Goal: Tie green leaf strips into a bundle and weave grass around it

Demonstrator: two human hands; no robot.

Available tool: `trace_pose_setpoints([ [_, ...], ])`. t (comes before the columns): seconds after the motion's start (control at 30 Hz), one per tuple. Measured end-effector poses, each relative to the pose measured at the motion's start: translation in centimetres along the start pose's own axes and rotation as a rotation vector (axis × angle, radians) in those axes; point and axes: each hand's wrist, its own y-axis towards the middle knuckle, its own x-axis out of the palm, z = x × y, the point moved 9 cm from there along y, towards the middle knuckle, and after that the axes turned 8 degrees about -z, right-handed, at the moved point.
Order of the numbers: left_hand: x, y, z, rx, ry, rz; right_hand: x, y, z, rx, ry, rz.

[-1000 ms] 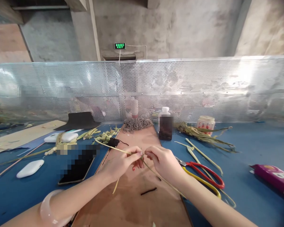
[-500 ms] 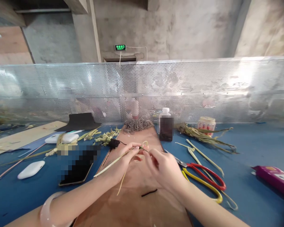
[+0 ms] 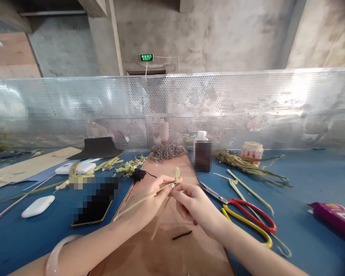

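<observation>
Over a brown wooden board (image 3: 158,245), my left hand (image 3: 152,199) pinches a pale green straw-like strip (image 3: 133,206), whose long ends trail back along the wrist and down toward the board. A small loop of the strip stands up above the fingertips. My right hand (image 3: 191,201) meets it there, thumb and forefinger closed on the same strip near the base of the loop. The fingers partly hide the crossing point. A short black piece of cord (image 3: 182,235) lies on the board below my hands.
Scissors (image 3: 247,214) with red and yellow handles lie right of my right hand. A phone (image 3: 96,207) and white case (image 3: 38,206) are at left. Grey yarn (image 3: 168,151), a dark bottle (image 3: 202,155) and dried leaves (image 3: 247,163) stand before a perforated metal screen (image 3: 172,99).
The loop has turned more upright above the fingertips. My right hand has shifted slightly and its fingers have curled in closer to the left. The hanging strip end has swung right.
</observation>
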Motion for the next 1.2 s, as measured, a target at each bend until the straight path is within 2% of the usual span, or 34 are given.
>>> trace_pose_setpoints([
  [0.2,0.5,0.3,0.1,0.060,-0.005,-0.031,-0.3,-0.1,0.1,0.008,0.267,-0.068],
  [0.43,-0.6,-0.5,1.1,0.131,0.004,0.071,0.9,0.0,0.9,0.096,0.556,-0.224],
  [0.6,-1.0,-1.1,1.9,0.161,0.046,0.152,1.8,-0.2,0.8,0.098,0.683,-0.366],
  [0.73,-1.0,-1.2,2.0,0.185,0.047,0.173,1.5,-0.1,0.6,0.089,0.710,-0.349],
  [1.0,-0.7,-1.1,1.7,0.134,0.004,0.098,1.2,-0.2,0.1,0.020,0.755,-0.347],
  [1.2,-0.7,-0.9,1.5,0.135,-0.037,0.108,1.2,-0.2,-0.3,-0.009,0.748,-0.339],
])
